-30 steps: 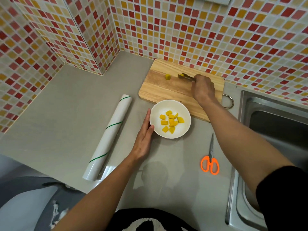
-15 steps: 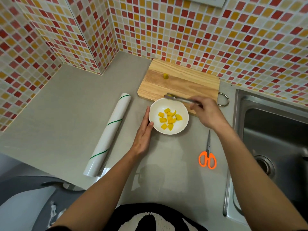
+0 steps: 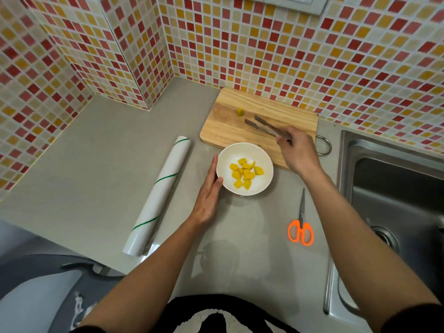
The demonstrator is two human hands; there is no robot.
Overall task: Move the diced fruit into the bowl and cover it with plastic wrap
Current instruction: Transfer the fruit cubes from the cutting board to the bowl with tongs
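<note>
Nearest the person, the left hand (image 3: 208,200) lies flat with straight fingers against the left side of the white bowl (image 3: 263,182), gripping nothing, and the bowl holds a heap of yellow diced fruit (image 3: 245,173). Beyond the bowl, the right hand (image 3: 296,153) pinches metal tongs (image 3: 266,127) whose tips stand apart over the cutting board (image 3: 221,131). One fruit piece (image 3: 240,112) remains farther back on the board, the plastic wrap roll (image 3: 158,195) lies left of the bowl, and the bowl's rim hides the board's near edge.
</note>
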